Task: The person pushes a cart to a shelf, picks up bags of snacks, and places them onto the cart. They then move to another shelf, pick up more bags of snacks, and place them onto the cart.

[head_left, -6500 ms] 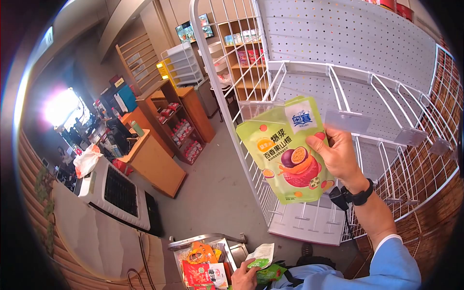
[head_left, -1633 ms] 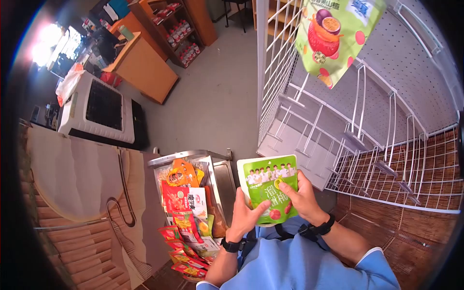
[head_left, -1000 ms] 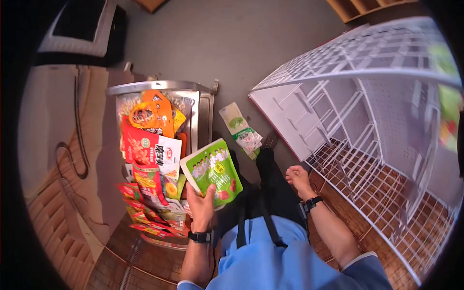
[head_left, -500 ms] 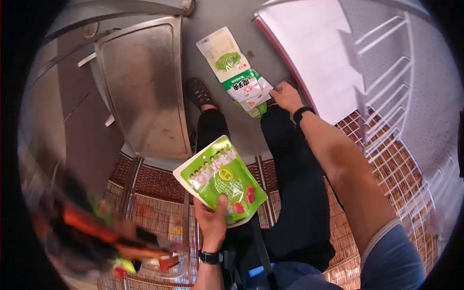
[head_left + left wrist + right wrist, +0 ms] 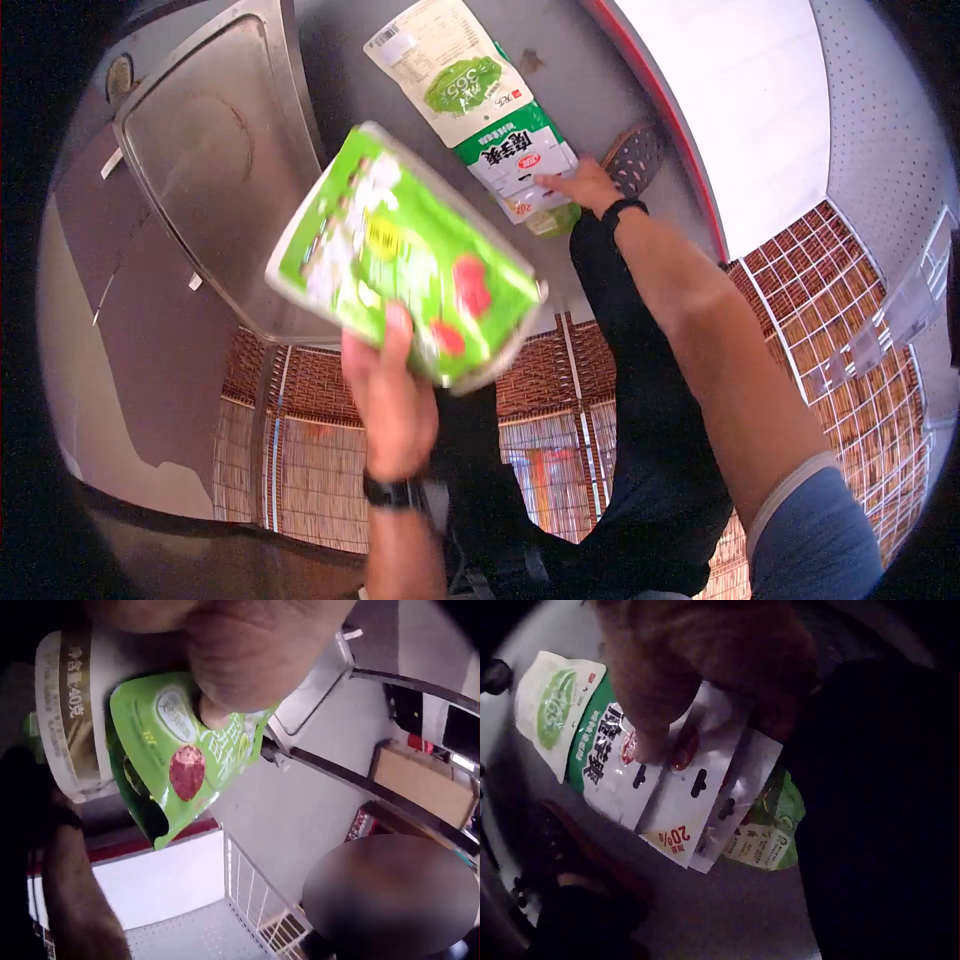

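Observation:
My left hand (image 5: 395, 410) grips a bright green snack pouch (image 5: 420, 250) with red fruit printed on it, thumb across its front. In the left wrist view a cream-coloured pouch (image 5: 71, 720) shows behind the green one, in the same grip. On the grey floor lie several overlapping white-and-green konjac snack packets (image 5: 515, 160), with a cream pouch (image 5: 450, 75) marked 365 at their far end. My right hand (image 5: 590, 188) pinches the konjac packets at their side edge, thumb on top, other fingers mostly hidden. A green packet (image 5: 772, 825) sticks out from under them.
A metal cart platform (image 5: 235, 170) stands at the left. To the right are the white rack base (image 5: 740, 90) with a red edge and the rack's wire grid (image 5: 850, 330). A shoe (image 5: 632, 160) is right beside the right hand. Woven matting (image 5: 320, 460) lies below.
The passion-fruit pouch, held earlier, came to hang on the rack. Both hands held the green pouch, then the right let go and reached down to the floor packets. The view has tilted downward.

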Demonstrator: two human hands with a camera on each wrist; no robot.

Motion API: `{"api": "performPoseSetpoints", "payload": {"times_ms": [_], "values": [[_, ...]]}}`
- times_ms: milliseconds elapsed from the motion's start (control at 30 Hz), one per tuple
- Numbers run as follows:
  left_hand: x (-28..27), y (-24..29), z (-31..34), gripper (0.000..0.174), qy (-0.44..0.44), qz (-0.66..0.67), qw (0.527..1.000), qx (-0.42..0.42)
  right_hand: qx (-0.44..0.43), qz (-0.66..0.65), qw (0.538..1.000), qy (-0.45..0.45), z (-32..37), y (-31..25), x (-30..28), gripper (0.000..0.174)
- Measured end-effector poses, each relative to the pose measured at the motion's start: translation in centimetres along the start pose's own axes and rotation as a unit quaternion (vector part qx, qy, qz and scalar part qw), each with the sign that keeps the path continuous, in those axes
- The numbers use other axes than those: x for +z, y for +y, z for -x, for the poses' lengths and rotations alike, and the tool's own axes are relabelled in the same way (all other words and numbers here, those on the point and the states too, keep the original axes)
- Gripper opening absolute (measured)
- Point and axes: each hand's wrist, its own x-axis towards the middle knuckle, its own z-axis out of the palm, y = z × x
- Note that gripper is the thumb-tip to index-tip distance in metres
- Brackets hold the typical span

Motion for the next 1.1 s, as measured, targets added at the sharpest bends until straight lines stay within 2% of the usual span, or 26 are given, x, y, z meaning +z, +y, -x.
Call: {"api": "performPoseSetpoints", "payload": {"times_ms": [33, 67, 133, 167, 200, 233, 333, 367, 400, 433, 467, 500, 533, 567, 600, 667, 700, 800, 867, 933, 1000, 1033, 1067, 1100], "values": [[0.5, -0.9, -3.2, 0.045, -0.026, 0.021, 0.999, -0.002, 0.041, 0.033, 0.995, 0.08, -2.9, 3.3, 2.4, 0.077], [0.9, -1.8, -6.5, 0.044, -0.052, 0.042, 0.998, -0.003, 0.038, 0.031, 0.995, 0.084, -2.7, 3.5, 2.4, 0.077], [1.3, -3.4, -13.6, 0.044, -0.093, 0.099, 0.988, -0.078, -0.086, -0.093, 0.991, 0.033, -1.6, 4.0, 3.1, 0.064], [1.6, -4.2, -16.9, 0.043, -0.117, 0.1, 0.986, -0.064, -0.092, -0.092, 0.991, 0.036, -1.3, 3.2, 2.8, 0.064], [2.3, -4.5, -19.9, 0.043, -0.143, 0.102, 0.983, -0.051, -0.032, -0.053, 0.998, 0.027, -0.7, 1.8, 2.1, 0.066], [3.3, -4.4, -22.5, 0.042, -0.149, 0.073, 0.985, -0.041, 0.033, -0.016, 0.999, 0.017, -0.7, 1.1, 2.0, 0.068], [5.3, -5.3, -30.3, 0.04, -0.154, -0.04, 0.987, -0.028, 0.005, -0.022, 1.0, 0.012, -2.9, 2.4, 3.0, 0.071], [6.7, -5.0, -30.5, 0.038, -0.121, -0.158, 0.98, 0.0, -0.02, -0.052, 0.998, 0.014, -3.0, 2.2, 3.2, 0.066], [7.4, -7.0, -32.5, 0.034, -0.102, -0.117, 0.988, 0.016, -0.016, -0.05, 0.999, 0.011, -3.0, 1.9, 3.2, 0.066], [7.9, -7.7, -33.1, 0.033, -0.091, -0.155, 0.983, 0.041, 0.018, -0.047, 0.999, 0.021, -3.1, 1.4, 3.3, 0.062], [8.3, -8.2, -32.9, 0.032, -0.079, -0.194, 0.975, 0.068, 0.051, -0.043, 0.997, 0.03, -3.7, 1.6, 3.8, 0.058], [8.5, -8.4, -32.4, 0.032, -0.075, -0.193, 0.976, 0.064, 0.032, -0.062, 0.996, 0.054, -4.9, 2.1, 5.0, 0.049], [8.9, -8.5, -31.8, 0.032, -0.062, -0.191, 0.977, 0.076, 0.032, -0.061, 0.996, 0.053, -5.9, 3.3, 6.3, 0.049], [9.0, -8.4, -31.2, 0.032, -0.05, -0.191, 0.976, 0.088, -0.014, -0.136, 0.989, 0.06, -6.1, 4.1, 7.3, 0.046], [8.6, -8.2, -30.2, 0.032, -0.049, -0.192, 0.976, 0.085, -0.057, -0.211, 0.973, 0.067, -5.9, 5.1, 8.0, 0.044], [7.6, -7.5, -28.3, 0.037, -0.054, -0.171, 0.981, 0.07, -0.045, -0.224, 0.972, 0.053, -3.3, 5.4, 8.1, 0.041], [5.8, -7.3, -28.6, 0.039, -0.061, -0.24, 0.967, 0.053, -0.043, -0.235, 0.97, 0.042, -1.9, 4.9, 7.6, 0.039], [4.3, -5.4, -21.8, 0.044, -0.075, -0.024, 0.997, 0.007, -0.066, -0.264, 0.962, 0.023, 5.2, 2.5, 5.1, 0.035], [3.1, -3.3, -17.0, 0.044, -0.103, 0.039, 0.993, -0.027, -0.069, -0.299, 0.951, 0.022, 10.2, 0.9, 3.1, 0.034], [2.3, -1.7, -12.9, 0.039, -0.108, 0.115, 0.985, -0.073, -0.048, -0.273, 0.96, 0.042, 15.5, -1.0, 0.9, 0.033], [2.1, -1.5, -9.2, 0.044, -0.136, 0.144, 0.979, -0.048, -0.091, -0.322, 0.941, 0.049, 20.6, -1.2, -0.7, 0.033], [2.0, -1.0, -7.4, 0.043, -0.115, 0.137, 0.983, -0.051, -0.074, -0.325, 0.941, 0.049, 24.3, -2.5, -2.0, 0.034], [2.0, -0.6, -5.5, 0.043, -0.093, 0.131, 0.986, -0.055, -0.076, -0.291, 0.952, 0.052, 25.8, -1.4, -2.7, 0.036], [2.3, 0.2, -3.4, 0.042, -0.086, 0.138, 0.986, -0.045, -0.105, -0.273, 0.954, 0.068, 28.4, -1.6, -3.7, 0.038]]}}
